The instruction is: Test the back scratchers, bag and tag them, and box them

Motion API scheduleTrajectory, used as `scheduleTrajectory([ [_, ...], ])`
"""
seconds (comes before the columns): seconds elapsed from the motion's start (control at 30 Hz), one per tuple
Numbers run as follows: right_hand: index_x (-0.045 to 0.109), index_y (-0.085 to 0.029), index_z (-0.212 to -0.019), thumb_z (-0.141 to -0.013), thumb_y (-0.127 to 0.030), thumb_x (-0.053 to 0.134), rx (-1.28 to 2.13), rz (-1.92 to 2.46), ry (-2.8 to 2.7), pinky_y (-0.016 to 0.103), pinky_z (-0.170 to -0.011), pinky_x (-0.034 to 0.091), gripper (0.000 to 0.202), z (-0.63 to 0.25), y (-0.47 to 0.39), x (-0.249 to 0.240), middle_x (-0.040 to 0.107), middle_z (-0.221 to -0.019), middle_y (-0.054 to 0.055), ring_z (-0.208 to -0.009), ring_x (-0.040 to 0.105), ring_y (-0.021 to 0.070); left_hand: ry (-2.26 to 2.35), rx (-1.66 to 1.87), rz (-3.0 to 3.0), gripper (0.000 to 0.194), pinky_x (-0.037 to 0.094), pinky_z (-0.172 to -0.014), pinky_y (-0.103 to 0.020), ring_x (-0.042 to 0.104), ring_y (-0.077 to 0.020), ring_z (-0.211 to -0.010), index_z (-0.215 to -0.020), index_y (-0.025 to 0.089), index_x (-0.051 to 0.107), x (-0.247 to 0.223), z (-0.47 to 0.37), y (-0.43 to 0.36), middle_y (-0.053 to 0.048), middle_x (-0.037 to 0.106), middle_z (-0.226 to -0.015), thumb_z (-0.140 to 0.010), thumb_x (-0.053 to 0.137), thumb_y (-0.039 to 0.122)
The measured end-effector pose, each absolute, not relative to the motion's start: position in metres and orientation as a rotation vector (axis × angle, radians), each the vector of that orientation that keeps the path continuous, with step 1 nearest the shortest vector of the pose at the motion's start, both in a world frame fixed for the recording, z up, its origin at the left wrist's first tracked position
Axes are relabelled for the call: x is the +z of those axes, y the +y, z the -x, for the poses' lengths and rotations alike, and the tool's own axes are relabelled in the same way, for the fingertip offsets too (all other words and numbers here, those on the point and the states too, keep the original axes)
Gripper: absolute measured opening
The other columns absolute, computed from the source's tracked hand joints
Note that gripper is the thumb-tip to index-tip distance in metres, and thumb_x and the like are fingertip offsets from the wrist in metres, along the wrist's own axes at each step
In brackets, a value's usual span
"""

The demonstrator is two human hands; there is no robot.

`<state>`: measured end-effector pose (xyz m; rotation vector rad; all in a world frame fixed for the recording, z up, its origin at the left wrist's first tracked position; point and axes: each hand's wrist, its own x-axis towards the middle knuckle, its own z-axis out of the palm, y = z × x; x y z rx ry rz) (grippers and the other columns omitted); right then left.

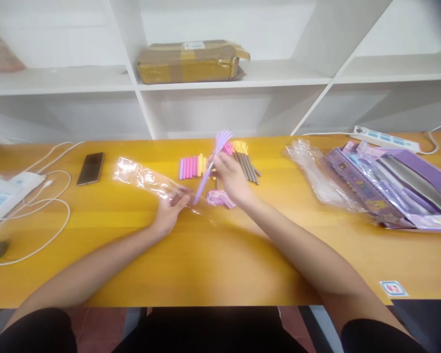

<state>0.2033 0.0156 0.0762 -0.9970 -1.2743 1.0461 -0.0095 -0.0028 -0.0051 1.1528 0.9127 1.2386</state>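
Observation:
My right hand [230,176] grips a purple back scratcher [203,184] by its middle, claw end up and handle slanting down to the left. My left hand [171,211] pinches the lower end of a clear plastic sleeve [145,177], which stretches away to the left. The scratcher's handle tip is close to the sleeve's end; whether it is inside I cannot tell. Behind my right hand lie back scratchers with yellow claws [240,146] and pink claws, their metal rods side by side. Several pink handles [189,167] stand in a row left of them. Small purple packets [220,198] lie just below.
Clear plastic sleeves [312,174] are heaped at the right, beside an open purple package [393,181]. A phone [90,168], white cables and a power strip [12,196] lie at the left. Another power strip [385,138] is at the back right. A cardboard box [189,63] sits on the shelf.

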Motion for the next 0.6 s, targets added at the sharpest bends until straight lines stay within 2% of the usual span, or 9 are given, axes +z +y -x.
scheduleTrajectory([
  [0.07, 0.059, -0.025, -0.100, -0.105, -0.060, 0.056, 0.999, 0.971, -1.240, 0.029, -0.074, 0.057, 0.035, -0.218, 0.008, 0.091, 0.060, -0.097, 0.001, -0.080, 0.059, 0.0140, 0.907, 1.273, -1.026, 0.045, 0.057, -0.081, -0.028, 0.068, -0.0151, -0.084, -0.089, 0.017, 0.078, -0.007, 0.008, 0.002, -0.004, 0.075, -0.093, -0.069, 0.098, 0.053],
  [0.13, 0.061, -0.026, -0.103, -0.106, -0.061, 0.055, 0.957, 0.986, -1.267, 0.028, -0.059, 0.050, 0.036, -0.228, -0.010, 0.101, 0.055, -0.086, -0.001, -0.064, 0.051, 0.0124, 0.893, 1.298, -0.925, 0.046, 0.056, -0.080, -0.028, 0.067, -0.0142, -0.080, -0.084, 0.016, 0.077, -0.009, 0.008, 0.006, -0.002, 0.074, -0.084, -0.066, 0.100, 0.052],
  [0.2, 0.062, -0.026, -0.106, -0.110, -0.060, 0.049, 0.879, 1.081, -1.398, 0.027, -0.052, 0.041, 0.037, -0.236, -0.035, 0.100, 0.048, -0.075, -0.003, -0.055, 0.043, 0.0116, 0.868, 1.312, -0.848, 0.047, 0.055, -0.076, -0.026, 0.066, -0.0128, -0.078, -0.081, 0.016, 0.076, -0.010, 0.007, 0.009, 0.000, 0.072, -0.079, -0.064, 0.101, 0.051],
  [0.27, 0.063, -0.026, -0.108, -0.113, -0.057, 0.042, 0.734, 1.187, -1.655, 0.028, -0.057, 0.044, 0.038, -0.242, -0.061, 0.088, 0.053, -0.073, -0.002, -0.058, 0.049, 0.0133, 0.831, 1.306, -0.810, 0.047, 0.053, -0.069, -0.024, 0.064, -0.0110, -0.073, -0.079, 0.015, 0.074, -0.010, 0.006, 0.010, 0.001, 0.070, -0.076, -0.063, 0.102, 0.049],
  [0.37, 0.065, -0.023, -0.112, -0.116, -0.048, 0.039, 0.465, 1.291, -2.013, 0.032, -0.074, 0.053, 0.037, -0.254, -0.087, 0.058, 0.071, -0.093, 0.007, -0.079, 0.067, 0.0185, 0.791, 1.275, -0.809, 0.048, 0.050, -0.064, -0.023, 0.061, -0.0094, -0.066, -0.076, 0.015, 0.071, -0.009, 0.006, 0.010, 0.002, 0.067, -0.073, -0.063, 0.102, 0.049],
  [0.47, 0.065, -0.022, -0.115, -0.116, -0.041, 0.037, 0.278, 1.312, -2.126, 0.033, -0.074, 0.055, 0.034, -0.264, -0.096, 0.031, 0.076, -0.103, 0.010, -0.084, 0.073, 0.0212, 0.769, 1.234, -0.801, 0.047, 0.050, -0.062, -0.023, 0.060, -0.0087, -0.064, -0.078, 0.014, 0.072, -0.009, 0.006, 0.009, 0.001, 0.066, -0.072, -0.066, 0.101, 0.048],
  [0.6, 0.064, -0.023, -0.114, -0.116, -0.033, 0.038, 0.281, 1.205, -2.222, 0.030, -0.074, 0.055, 0.027, -0.268, -0.101, 0.016, 0.077, -0.104, 0.008, -0.083, 0.075, 0.0190, 0.761, 1.225, -0.758, 0.046, 0.049, -0.060, -0.021, 0.059, -0.0080, -0.063, -0.079, 0.013, 0.072, -0.008, 0.007, 0.010, 0.001, 0.065, -0.072, -0.067, 0.101, 0.046],
])
